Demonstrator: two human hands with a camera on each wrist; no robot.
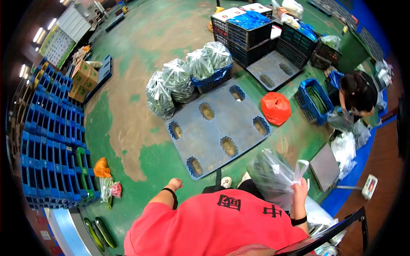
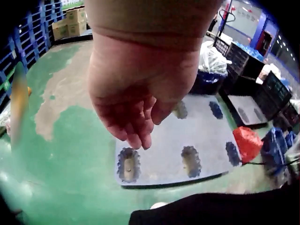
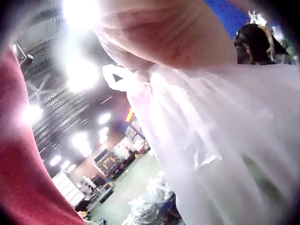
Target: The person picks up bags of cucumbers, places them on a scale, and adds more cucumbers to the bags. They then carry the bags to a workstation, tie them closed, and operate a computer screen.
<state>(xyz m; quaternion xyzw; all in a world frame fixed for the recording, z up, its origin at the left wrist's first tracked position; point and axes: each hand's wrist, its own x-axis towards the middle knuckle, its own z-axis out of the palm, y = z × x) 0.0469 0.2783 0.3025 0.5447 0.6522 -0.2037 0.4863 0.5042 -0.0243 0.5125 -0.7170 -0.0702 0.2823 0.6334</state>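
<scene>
My right hand (image 1: 300,195) grips the gathered neck of a clear plastic bag (image 1: 273,173), whose handle loop sticks up above the fingers. Green contents show through the bag as it hangs in front of my right side. In the right wrist view the hand (image 3: 173,35) is over the bag's bunched top, and the milky plastic (image 3: 211,126) fans out below it. My left hand (image 1: 174,184) hangs at my left side with loosely curled fingers and holds nothing. The left wrist view shows that hand (image 2: 140,89) in front of the grey-blue pallet (image 2: 164,171) on the floor.
Several filled bags (image 1: 177,81) and a blue crate (image 1: 212,83) stand along the pallet's far edge. Right of it sit a red bag (image 1: 276,109) and a crate of green vegetables (image 1: 316,102), beside a crouching person (image 1: 361,91). Stacked blue pallets (image 1: 51,166) line the left.
</scene>
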